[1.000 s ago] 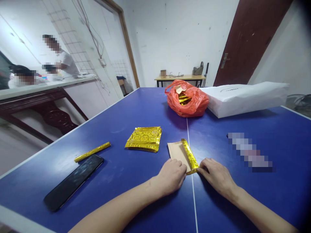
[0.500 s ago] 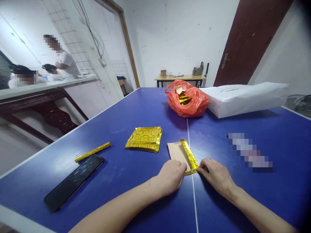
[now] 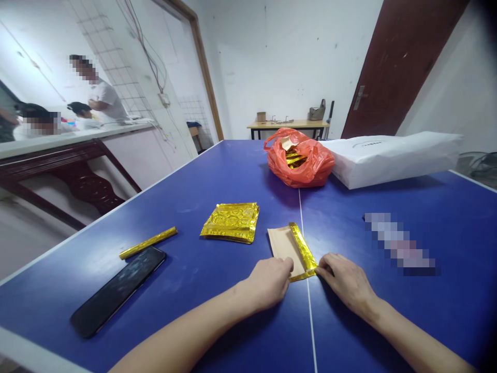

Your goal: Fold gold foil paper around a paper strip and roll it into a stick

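Note:
A sheet of gold foil paper (image 3: 285, 243) lies tan side up on the blue table, its right side and near edge folded over so that gold shows. My left hand (image 3: 274, 280) has its fingers curled closed on the near edge, towards the left corner. At the near right corner, the thumb and forefinger of my right hand (image 3: 345, 282) pinch the fold. A stack of embossed gold sheets (image 3: 231, 223) sits further off to the left. Beyond it on that side is a rolled gold tube (image 3: 148, 243), touching a black phone (image 3: 118, 292).
A red plastic bag (image 3: 301, 163) with gold pieces inside stands at the table's far side, beside a large white package (image 3: 399, 158). A blurred-out object (image 3: 399, 243) lies to the right. Several people in white are behind the counter (image 3: 77, 134) at left.
My left hand has slid a little to the left along the near edge, uncovering more of the gold fold. My right hand stays at the corner.

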Demonstrator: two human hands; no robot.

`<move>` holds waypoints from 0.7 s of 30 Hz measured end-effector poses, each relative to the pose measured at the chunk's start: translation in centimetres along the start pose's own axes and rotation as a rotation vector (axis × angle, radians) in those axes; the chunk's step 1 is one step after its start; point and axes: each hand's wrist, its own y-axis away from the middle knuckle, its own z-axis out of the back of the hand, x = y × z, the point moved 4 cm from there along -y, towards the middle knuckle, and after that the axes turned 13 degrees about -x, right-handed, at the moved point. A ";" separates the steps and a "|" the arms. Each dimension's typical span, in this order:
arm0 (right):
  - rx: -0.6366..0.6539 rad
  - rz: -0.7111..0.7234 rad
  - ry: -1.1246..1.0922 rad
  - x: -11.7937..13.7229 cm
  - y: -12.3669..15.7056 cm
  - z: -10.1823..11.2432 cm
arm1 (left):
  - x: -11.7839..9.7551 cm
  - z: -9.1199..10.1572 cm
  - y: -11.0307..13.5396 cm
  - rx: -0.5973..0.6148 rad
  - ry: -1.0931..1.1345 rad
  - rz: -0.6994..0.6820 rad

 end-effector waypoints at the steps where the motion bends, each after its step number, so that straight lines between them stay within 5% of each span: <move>1: 0.005 -0.001 0.000 0.0 0.0 0.0 | 0.1 0.0 0.0 0.004 0.000 0.001; 21: -0.050 0.027 -0.023 0.0 0.1 -0.1 | 0.3 0.7 0.1 0.099 -0.053 0.087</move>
